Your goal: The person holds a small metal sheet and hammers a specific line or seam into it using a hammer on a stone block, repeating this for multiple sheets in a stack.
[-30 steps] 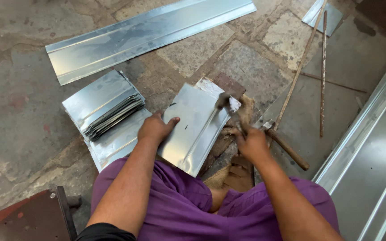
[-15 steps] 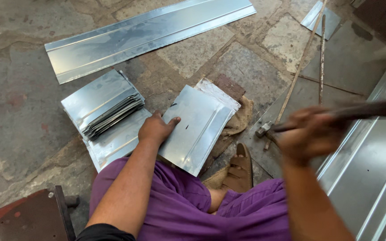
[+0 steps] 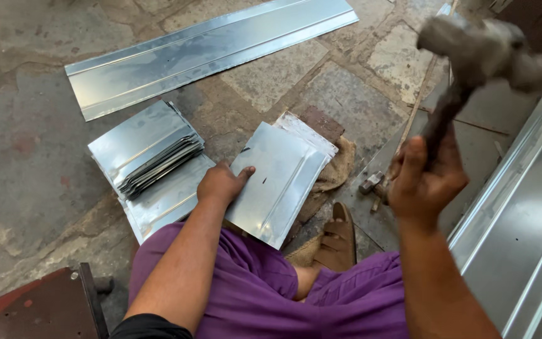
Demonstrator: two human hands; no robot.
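1. The right hand (image 3: 425, 182) grips a hammer (image 3: 472, 56) by its handle, raised at the right with the head blurred, well above the work.
2. The left hand (image 3: 221, 183) lies flat, fingers spread, on the near-left edge of a folded sheet-metal piece (image 3: 280, 179) on the stone floor (image 3: 20, 144).
3. Risk: those fingers sit on the sheet itself; an off-line blow could catch them, or the sheet could skid.
4. A bare foot in a sandal (image 3: 337, 235) lies just beside the piece, also exposed.
5. A stack of cut sheets (image 3: 145, 147) sits left; a long strip (image 3: 208, 53) lies far.
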